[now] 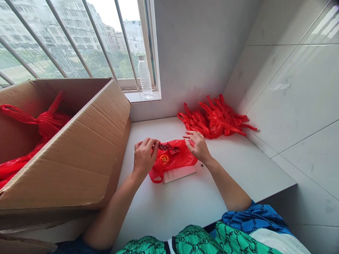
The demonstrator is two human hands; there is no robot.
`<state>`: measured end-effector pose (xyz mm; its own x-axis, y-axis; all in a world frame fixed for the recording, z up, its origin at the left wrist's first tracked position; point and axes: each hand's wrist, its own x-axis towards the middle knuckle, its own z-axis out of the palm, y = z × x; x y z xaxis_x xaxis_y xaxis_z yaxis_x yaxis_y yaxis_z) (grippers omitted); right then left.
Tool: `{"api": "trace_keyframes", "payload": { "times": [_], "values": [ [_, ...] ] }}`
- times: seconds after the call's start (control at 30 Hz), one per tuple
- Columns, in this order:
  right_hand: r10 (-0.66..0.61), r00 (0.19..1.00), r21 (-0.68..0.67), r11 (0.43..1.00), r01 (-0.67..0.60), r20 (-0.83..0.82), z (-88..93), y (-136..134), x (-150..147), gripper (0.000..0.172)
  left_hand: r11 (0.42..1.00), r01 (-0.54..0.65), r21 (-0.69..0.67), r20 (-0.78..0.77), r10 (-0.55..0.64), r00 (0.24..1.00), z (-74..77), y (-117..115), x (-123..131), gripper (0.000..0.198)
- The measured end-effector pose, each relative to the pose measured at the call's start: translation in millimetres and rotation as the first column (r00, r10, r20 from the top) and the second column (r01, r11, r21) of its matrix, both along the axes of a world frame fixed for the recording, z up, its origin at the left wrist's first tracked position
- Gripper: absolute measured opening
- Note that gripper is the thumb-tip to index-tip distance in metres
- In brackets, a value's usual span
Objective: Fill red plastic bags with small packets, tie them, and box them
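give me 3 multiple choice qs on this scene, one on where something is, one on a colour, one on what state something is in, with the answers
1. Where is the plastic water bottle?
A. on the windowsill
B. on the floor
C. on a chair

2. What colour is the plastic bag touched by the left hand and right hand?
A. green
B. red
C. blue

3. What state is the cardboard box in?
A. taped shut
B. open at the top
C. flattened

1: A, the plastic water bottle stands upright on the windowsill by the glass.
2: B, it shows the same red as the pile of red bags by the wall.
3: B, a red bag shows inside it.
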<state>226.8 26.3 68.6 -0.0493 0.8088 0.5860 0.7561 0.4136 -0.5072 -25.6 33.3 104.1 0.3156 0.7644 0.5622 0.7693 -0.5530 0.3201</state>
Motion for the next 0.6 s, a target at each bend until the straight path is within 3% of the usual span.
{"api": "trace_keyframes", "payload": {
  "times": [0.07, 0.17, 0.27, 0.33, 0.4, 0.5, 0.6],
  "values": [
    [0.031, 0.996, 0.048, 0.998, -0.027, -0.089, 9.4, -12, -15, 0.026, 1.000, 0.020, -0.019, 0.014, -0.019, 1.000, 3.8, -7, -2, 0.029],
    [0.206, 0.927, -0.107, 0.962, -0.250, -0.313, 18.6, -29, -39, 0.032, 0.992, 0.117, -0.052, -0.003, -0.117, 0.993, 3.2, -15, 0, 0.031],
    [0.289, 0.755, -0.289, 0.797, -0.531, -0.589, 20.6, -35, -52, 0.038, 0.980, 0.181, -0.084, 0.035, -0.179, 0.983, 0.2, -17, 3, 0.029],
    [0.265, 0.640, -0.310, 0.703, -0.640, -0.721, 19.5, -34, -53, 0.045, 0.980, 0.171, -0.105, 0.076, -0.163, 0.984, -1.7, -17, 3, 0.028],
    [0.233, 0.579, -0.306, 0.665, -0.681, -0.781, 18.0, -32, -52, 0.050, 0.980, 0.155, -0.123, 0.090, -0.144, 0.985, -3.8, -17, 1, 0.028],
    [0.227, 0.565, -0.313, 0.645, -0.697, -0.793, 15.1, -31, -52, 0.040, 0.974, 0.167, -0.156, 0.138, -0.146, 0.980, -7.7, -16, -1, 0.029],
    [0.217, 0.523, -0.295, 0.623, -0.724, -0.824, 11.5, -30, -53, 0.032, 0.941, 0.209, -0.265, 0.353, -0.107, 0.929, -11.6, -15, -1, 0.031]
  ]
}}
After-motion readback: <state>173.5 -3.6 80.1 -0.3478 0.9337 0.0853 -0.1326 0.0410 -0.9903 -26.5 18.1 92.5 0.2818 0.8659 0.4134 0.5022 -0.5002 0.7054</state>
